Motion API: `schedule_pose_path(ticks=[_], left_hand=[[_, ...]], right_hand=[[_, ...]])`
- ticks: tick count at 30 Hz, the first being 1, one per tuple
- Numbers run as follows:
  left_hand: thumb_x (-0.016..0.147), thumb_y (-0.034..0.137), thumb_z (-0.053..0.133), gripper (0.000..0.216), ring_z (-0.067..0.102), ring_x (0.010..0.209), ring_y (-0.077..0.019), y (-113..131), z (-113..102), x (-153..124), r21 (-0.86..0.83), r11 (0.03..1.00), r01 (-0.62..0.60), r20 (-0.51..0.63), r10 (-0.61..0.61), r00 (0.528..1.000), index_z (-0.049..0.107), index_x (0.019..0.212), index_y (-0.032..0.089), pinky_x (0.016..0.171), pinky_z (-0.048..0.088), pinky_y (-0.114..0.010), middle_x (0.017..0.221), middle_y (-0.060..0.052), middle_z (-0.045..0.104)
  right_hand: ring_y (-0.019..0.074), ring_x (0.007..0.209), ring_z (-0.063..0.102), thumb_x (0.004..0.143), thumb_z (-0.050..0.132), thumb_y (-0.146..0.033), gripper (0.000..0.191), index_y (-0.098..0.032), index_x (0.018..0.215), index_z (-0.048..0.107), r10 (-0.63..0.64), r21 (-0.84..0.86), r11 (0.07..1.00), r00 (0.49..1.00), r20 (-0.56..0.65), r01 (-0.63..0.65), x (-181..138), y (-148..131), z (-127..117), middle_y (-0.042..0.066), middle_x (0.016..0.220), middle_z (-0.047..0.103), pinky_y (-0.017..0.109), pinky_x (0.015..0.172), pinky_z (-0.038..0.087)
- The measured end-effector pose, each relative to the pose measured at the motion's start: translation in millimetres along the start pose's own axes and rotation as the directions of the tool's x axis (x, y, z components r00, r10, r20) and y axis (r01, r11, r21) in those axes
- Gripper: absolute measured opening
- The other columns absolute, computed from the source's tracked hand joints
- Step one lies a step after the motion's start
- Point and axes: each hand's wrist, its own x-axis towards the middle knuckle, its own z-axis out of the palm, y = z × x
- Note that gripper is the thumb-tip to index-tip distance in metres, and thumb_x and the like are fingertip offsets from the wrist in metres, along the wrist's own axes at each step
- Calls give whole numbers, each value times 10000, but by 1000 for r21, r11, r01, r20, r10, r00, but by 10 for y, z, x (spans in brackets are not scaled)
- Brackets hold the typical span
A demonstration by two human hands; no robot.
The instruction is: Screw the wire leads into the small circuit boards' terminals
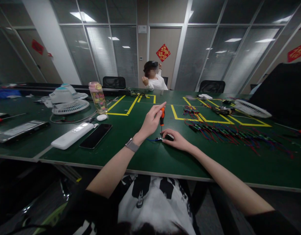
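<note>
My left hand (151, 121), with a watch on the wrist, holds a screwdriver (162, 120) with an orange and black handle. Its fingers are fairly straight and lie along the handle. The screwdriver stands nearly upright, its shaft pointing down at a small circuit board (159, 139) on the green table. Blue wire runs out from the board to the left. My right hand (176, 139) rests on the table and pinches the board's right side between curled fingers and thumb. Those fingers cover part of the board, and the screwdriver's tip is too small to make out.
A dark phone (96, 136), a white oblong device (73, 135), a bottle (98, 98) and white fans (70, 107) stand left. Many wired circuit boards (221, 131) lie right. Yellow tape (116, 114) marks the table (130, 156). Across it sits another person (156, 80).
</note>
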Motion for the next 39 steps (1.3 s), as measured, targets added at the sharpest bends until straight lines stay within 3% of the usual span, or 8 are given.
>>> schedule_pose_path(ticks=[4,9,13,16,21,27,33,39], left_hand=[[894,270,506,373,603,842,-136,-31,16,6,-174,981,92,46,-85,995,550,1260,213,785,488,-275,992,-53,631],[847,333,590,256,550,845,-130,-22,8,-15,110,994,29,-136,-14,991,680,1067,237,826,455,-265,939,-33,558],[936,287,417,343,575,965,-151,-20,-5,9,-43,998,49,-10,-50,999,589,1224,214,885,445,-292,1057,-69,594],[903,290,486,363,606,851,-139,-37,12,13,-170,981,97,36,-92,995,562,1245,196,798,485,-279,998,-63,633],[822,325,619,269,565,881,-144,-33,20,-10,64,997,48,-116,-41,992,674,1063,218,825,472,-276,997,-54,570],[912,294,461,365,608,900,-154,-22,12,10,-199,974,109,69,-97,993,552,1258,223,789,488,-286,1039,-70,631],[843,319,583,322,564,888,-138,-42,9,-1,13,998,61,-55,-60,997,642,1152,248,784,459,-252,1017,-45,588],[873,277,533,350,577,805,-125,-25,2,9,-101,991,83,17,-82,996,594,1213,223,771,467,-264,946,-35,627]], right_hand=[[222,1036,592,789,628,-230,61,-190,831,607,-7,1,1000,1000,-1,7,-1,-5,3,81,1074,635,395,953,422],[222,1019,594,787,627,-230,54,-192,820,606,5,0,1000,1000,-9,-5,0,-15,2,81,1070,632,407,953,422],[224,1033,590,789,627,-232,59,-191,826,607,-9,5,1000,1000,2,9,0,-13,-2,83,1066,632,401,953,422],[225,1036,589,792,626,-236,61,-189,824,604,-11,-1,1000,1000,0,11,-2,-7,0,85,1062,633,400,954,420],[221,1027,593,794,627,-238,63,-186,821,604,-12,-17,1000,1000,-2,12,-2,-3,4,85,1062,635,395,952,422],[224,1027,596,791,631,-242,61,-194,814,601,-12,-15,1000,1000,-5,12,2,-9,2,81,1060,640,399,945,429],[225,1012,601,787,632,-244,62,-194,803,598,-9,-20,1000,1000,-13,9,-1,-13,4,81,1062,638,401,935,434],[225,1013,600,779,639,-231,58,-193,804,604,-6,-23,1000,1000,-10,6,1,-11,5,80,1062,639,401,932,434]])
